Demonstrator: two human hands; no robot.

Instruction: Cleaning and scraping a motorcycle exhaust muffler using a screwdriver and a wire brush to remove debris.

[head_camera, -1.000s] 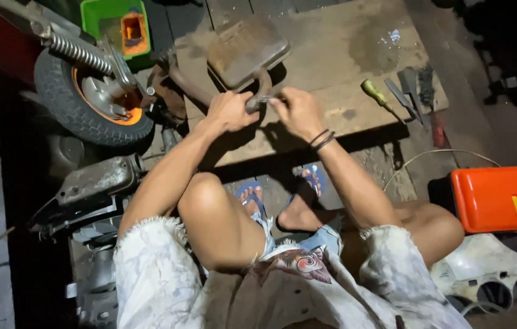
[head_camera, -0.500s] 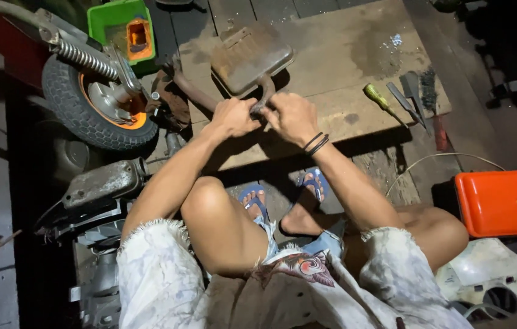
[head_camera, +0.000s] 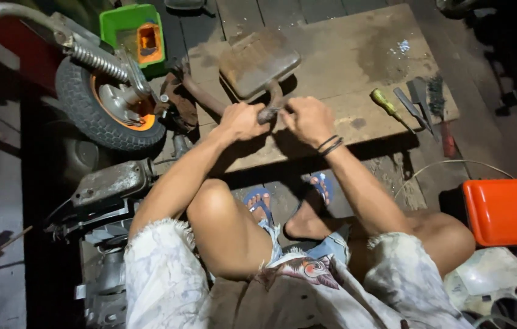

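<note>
Hands have barely moved since the earlier frame; the view slid a little, wheel and green tray sit lower now. Left to right: small wheel [head_camera: 109, 106] with orange hub, green tray [head_camera: 133, 27] behind it. Left hand [head_camera: 241, 120] fisted around the curved rusty pipe [head_camera: 200, 96]. That pipe runs up to the flat rusty metal box [head_camera: 258, 64] on the wooden tabletop [head_camera: 356, 61]. Right hand [head_camera: 308, 119] closed, gripping a thin tool at the pipe end; tool mostly hidden. Yellow-handled screwdriver [head_camera: 383, 102] and chisels lie further right. Orange toolbox [head_camera: 508, 210] on the floor.
</note>
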